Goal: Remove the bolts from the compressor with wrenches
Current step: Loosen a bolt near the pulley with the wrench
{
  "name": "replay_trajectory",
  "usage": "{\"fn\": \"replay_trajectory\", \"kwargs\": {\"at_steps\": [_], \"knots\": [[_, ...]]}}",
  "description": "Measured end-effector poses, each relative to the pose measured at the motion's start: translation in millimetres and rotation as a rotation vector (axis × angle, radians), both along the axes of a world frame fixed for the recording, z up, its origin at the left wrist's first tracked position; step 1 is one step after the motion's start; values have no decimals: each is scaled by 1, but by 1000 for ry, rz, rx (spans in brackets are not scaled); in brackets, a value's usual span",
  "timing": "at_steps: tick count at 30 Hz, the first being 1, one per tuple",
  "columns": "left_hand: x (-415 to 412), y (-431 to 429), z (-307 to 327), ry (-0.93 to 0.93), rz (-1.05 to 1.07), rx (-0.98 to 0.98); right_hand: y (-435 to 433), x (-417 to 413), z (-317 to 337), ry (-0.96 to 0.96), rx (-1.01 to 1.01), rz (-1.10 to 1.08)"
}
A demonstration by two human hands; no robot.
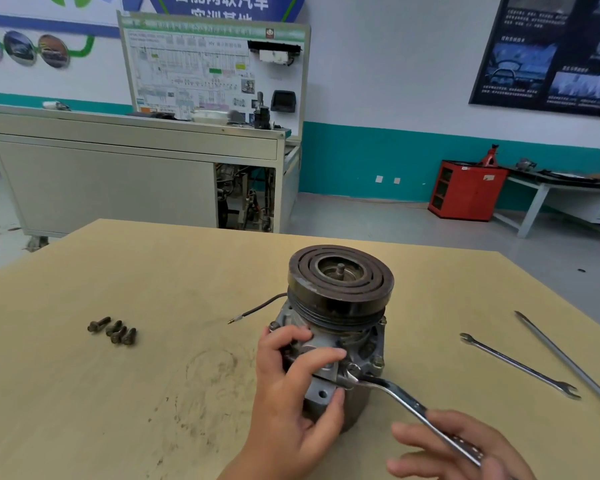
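One pale tabletop point(153, 271) carries everything. The compressor point(340, 282) stands upright near the middle of its near edge, pulley on top. The left hand point(291, 393) is clasped round the housing, fingers curled over it. The right hand point(444, 452) lies flat-fingered under the handle of a wrench point(395, 393), not clenched, and the tool's head sits on a bolt point(352, 370) on the near side. Toward the right edge lie a screwdriver point(565, 362) and a spare wrench point(520, 367), and toward the left edge four loose bolts point(113, 330).
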State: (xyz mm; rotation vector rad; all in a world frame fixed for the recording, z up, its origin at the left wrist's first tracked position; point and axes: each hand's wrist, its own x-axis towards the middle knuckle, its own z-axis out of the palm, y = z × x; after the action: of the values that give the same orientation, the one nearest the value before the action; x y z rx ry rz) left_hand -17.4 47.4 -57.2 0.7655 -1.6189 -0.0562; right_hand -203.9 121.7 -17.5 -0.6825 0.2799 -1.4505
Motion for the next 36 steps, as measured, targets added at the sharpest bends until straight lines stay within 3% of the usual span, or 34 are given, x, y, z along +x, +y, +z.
{"fn": "replay_trajectory", "kwargs": {"at_steps": [2, 3, 4, 5, 6, 10, 15, 17, 19, 22, 24, 26, 28, 31, 34, 35, 36], "knots": [[0, 0, 0, -24, 14, 4, 3, 1, 7, 198, 103, -228], [1, 0, 0, -31, 19, 3, 5, 5, 6, 441, 28, -406], [1, 0, 0, -35, 23, 2, 5, 23, -5, 442, -124, -191], [1, 0, 1, -37, 25, 2, 7, 24, -4, 517, -136, -160], [1, 0, 1, -38, 26, 2, 8, 30, 3, 602, -74, -278], [1, 0, 1, -45, 24, -9, 3, 37, 11, 677, 4, -324], [0, 0, 1, -27, -3, -4, -29, 28, 5, 504, 48, -560], [0, 0, 0, -63, 17, -42, -45, 18, -3, 495, 8, -452], [0, 0, -1, -70, 38, -64, -64, 14, -1, 426, 90, -335], [-2, 1, 0, 0, 11, -33, -79, 12, 12, 197, 224, -237], [-2, 1, 0, 39, -2, -31, -75, 3, 9, 84, 152, -250], [-3, 1, 1, 46, 4, -31, -60, 0, -3, -131, -49, -33], [-3, 2, 1, 35, 20, -25, -39, -6, -2, -72, 94, -181], [-3, 2, 1, 5, 38, -5, -25, -10, -18, -32, -57, -184], [-3, 3, 1, -9, 47, 3, -10, -2, -5, 76, -13, -327], [-3, 3, 1, -11, 49, 2, -6, 10, -3, 236, -180, -252], [-3, 3, 1, -12, 50, 0, 1, 25, -5, 261, -203, -121]]}}
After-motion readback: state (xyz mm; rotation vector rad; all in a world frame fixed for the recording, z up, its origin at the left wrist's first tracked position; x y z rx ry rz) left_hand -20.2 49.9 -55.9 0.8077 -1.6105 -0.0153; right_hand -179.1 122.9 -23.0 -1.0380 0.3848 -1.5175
